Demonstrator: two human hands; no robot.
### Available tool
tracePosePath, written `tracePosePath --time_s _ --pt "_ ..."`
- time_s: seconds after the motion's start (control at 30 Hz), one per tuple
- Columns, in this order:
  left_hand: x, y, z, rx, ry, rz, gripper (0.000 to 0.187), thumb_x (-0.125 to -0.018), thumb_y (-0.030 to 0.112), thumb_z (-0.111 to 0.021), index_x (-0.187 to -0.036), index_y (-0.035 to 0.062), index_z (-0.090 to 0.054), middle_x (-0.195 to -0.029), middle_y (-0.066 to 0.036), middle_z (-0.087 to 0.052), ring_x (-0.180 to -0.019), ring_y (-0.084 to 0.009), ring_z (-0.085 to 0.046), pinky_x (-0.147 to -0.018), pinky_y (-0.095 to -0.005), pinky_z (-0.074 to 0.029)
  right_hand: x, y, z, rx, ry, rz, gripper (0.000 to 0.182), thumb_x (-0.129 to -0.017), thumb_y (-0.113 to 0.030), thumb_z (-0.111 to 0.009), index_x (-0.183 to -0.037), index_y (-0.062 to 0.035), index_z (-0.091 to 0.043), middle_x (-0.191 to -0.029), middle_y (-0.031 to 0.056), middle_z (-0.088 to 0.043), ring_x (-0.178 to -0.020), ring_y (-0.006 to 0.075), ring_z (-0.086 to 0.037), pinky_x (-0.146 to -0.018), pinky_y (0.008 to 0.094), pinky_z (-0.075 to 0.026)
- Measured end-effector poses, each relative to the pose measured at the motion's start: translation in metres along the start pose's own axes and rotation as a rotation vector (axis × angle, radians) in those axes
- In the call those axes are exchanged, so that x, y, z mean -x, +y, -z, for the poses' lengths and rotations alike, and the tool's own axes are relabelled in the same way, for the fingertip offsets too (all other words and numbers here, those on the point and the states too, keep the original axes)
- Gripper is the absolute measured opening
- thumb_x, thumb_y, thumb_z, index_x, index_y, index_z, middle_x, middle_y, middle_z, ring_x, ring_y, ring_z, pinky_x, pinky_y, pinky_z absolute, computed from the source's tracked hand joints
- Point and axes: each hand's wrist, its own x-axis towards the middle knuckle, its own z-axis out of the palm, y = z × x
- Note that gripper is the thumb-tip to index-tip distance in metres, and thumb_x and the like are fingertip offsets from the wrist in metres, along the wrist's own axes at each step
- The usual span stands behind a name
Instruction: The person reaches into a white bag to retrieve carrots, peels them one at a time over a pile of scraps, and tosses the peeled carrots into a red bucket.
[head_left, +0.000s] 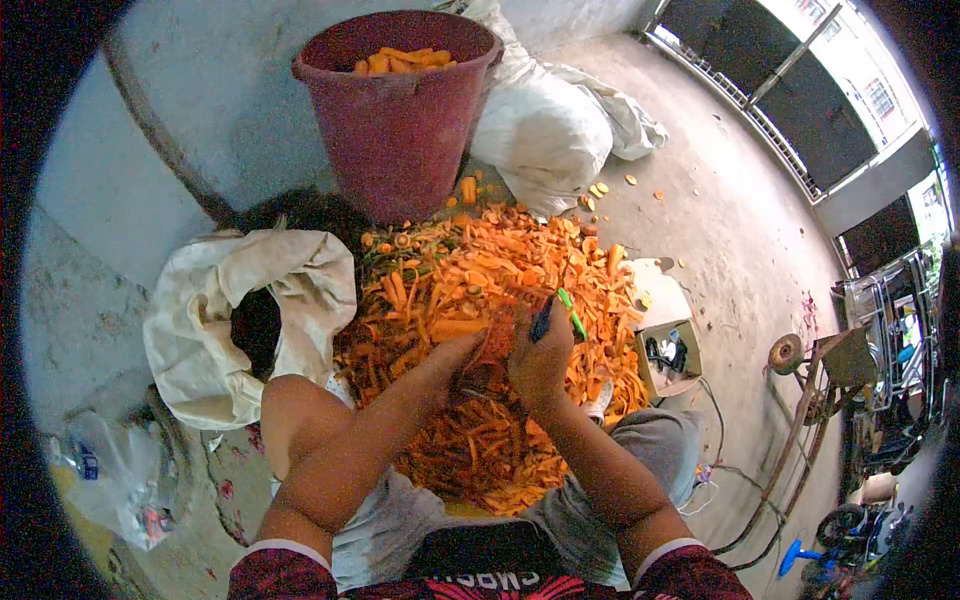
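My left hand is closed around an orange carrot above a heap of carrot peelings. Close beside it, my right hand grips a tool with a dark blue handle; its working end is too blurred to make out. A bright green strip, possibly a handle, shows just past the right hand's fingers. Long peelings, cut ends and carrot pieces surround both hands, and the heap reaches back between my legs.
A red bucket with carrots stands behind the heap, next to white sacks. At left lies an open cream sack near a plastic bag. On the right are a small box, cables and a metal cart.
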Motion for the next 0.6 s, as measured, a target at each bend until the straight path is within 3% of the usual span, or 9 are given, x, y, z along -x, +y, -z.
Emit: tracePosePath --time_s 0.1,0.17,0.23,0.3,0.37,0.43,0.47,0.53,0.6 --pt "-0.026 -0.016 0.016 -0.09 -0.091 -0.084 0.031 -0.081 0.033 -0.039 -0.088 0.0073 -0.054 -0.074 -0.003 -0.058 -0.055 -0.0144 -0.055 -0.047 -0.0265 -0.046 -0.006 0.003 0.005 -0.227 -0.084 -0.215 0.019 -0.08 -0.017 -0.044 -0.086 0.0007 -0.046 -0.072 0.0119 -0.051 -0.063 0.0216 -0.049 -0.057 0.0301 -0.039" --pt "-0.044 -0.025 0.032 -0.276 -0.136 -0.013 0.032 -0.081 0.034 -0.04 -0.089 0.0069 -0.054 -0.075 -0.004 -0.058 -0.057 -0.0144 -0.054 -0.049 -0.027 -0.046 -0.035 0.057 0.015 0.015 0.067 -0.035 0.018 -0.08 -0.016 -0.044 -0.083 0.001 -0.047 -0.069 0.011 -0.05 -0.059 0.0192 -0.048 -0.055 0.0297 -0.038" --pt "-0.044 -0.028 0.034 -0.306 -0.205 0.05 0.031 -0.081 0.034 -0.041 -0.09 0.0068 -0.053 -0.076 -0.004 -0.057 -0.057 -0.0144 -0.054 -0.051 -0.0272 -0.046 -0.056 0.093 0.032 0.301 0.275 -0.206 0.016 -0.079 -0.017 -0.047 -0.08 -0.0013 -0.047 -0.064 0.01 -0.05 -0.055 0.0249 -0.047 -0.051 0.0323 -0.038" --pt "-0.029 -0.023 0.026 -0.181 -0.297 0.099 0.03 -0.08 0.033 -0.042 -0.09 0.0071 -0.053 -0.076 -0.005 -0.057 -0.057 -0.0145 -0.054 -0.051 -0.0271 -0.046 -0.061 0.118 0.041 0.25 0.318 -0.22 0.017 -0.079 -0.018 -0.046 -0.081 -0.0011 -0.046 -0.063 0.0092 -0.05 -0.055 0.0231 -0.047 -0.052 0.0318 -0.038" --pt "-0.013 -0.012 0.016 -0.169 -0.173 0.092 0.029 -0.08 0.032 -0.043 -0.09 0.0074 -0.053 -0.075 -0.005 -0.057 -0.055 -0.0148 -0.054 -0.05 -0.0273 -0.046 -0.06 0.112 0.04 0.176 0.337 -0.201 0.017 -0.079 -0.018 -0.046 -0.082 -0.0011 -0.046 -0.063 0.0082 -0.049 -0.055 0.0206 -0.046 -0.052 0.031 -0.038" --pt "-0.01 -0.009 0.011 -0.105 -0.103 0.056 0.027 -0.079 0.032 -0.044 -0.088 0.0078 -0.053 -0.075 -0.005 -0.057 -0.054 -0.0151 -0.054 -0.049 -0.0274 -0.046 -0.053 0.062 0.032 0.08 0.322 -0.149 0.018 -0.08 -0.019 -0.046 -0.082 -0.0016 -0.047 -0.063 0.0071 -0.049 -0.056 0.0174 -0.046 -0.052 0.03 -0.037" --pt "-0.011 -0.008 0.009 -0.05 -0.095 0.021 0.027 -0.079 0.031 -0.043 -0.087 0.0081 -0.053 -0.074 -0.004 -0.057 -0.054 -0.0153 -0.054 -0.048 -0.0274 -0.047 -0.047 0.038 0.029 -0.123 0.218 -0.234 0.017 -0.08 -0.019 -0.045 -0.084 -0.0025 -0.048 -0.065 0.0048 -0.05 -0.057 0.0131 -0.045 -0.051 0.0273 -0.037" --pt "-0.009 -0.003 0.004 -0.02 -0.083 0.006 0.026 -0.079 0.031 -0.043 -0.086 0.0085 -0.054 -0.074 -0.004 -0.058 -0.054 -0.0154 -0.054 -0.049 -0.0275 -0.047 -0.029 0.034 0.011 -0.384 0.007 -0.263 0.018 -0.081 -0.018 -0.045 -0.089 -0.0032 -0.049 -0.071 0.0045 -0.052 -0.06 0.0119 -0.046 -0.053 0.0255 -0.038" --pt "0.001 0.005 -0.002 -0.065 -0.073 0.047 0.027 -0.079 0.032 -0.042 -0.085 0.0088 -0.054 -0.073 -0.003 -0.058 -0.057 -0.0154 -0.055 -0.051 -0.0275 -0.047 -0.008 -0.001 0.012 -0.341 -0.087 -0.298 0.022 -0.08 -0.022 -0.047 -0.09 -0.0024 -0.048 -0.067 0.0053 -0.049 -0.059 0.0139 -0.049 -0.055 0.0243 -0.04"
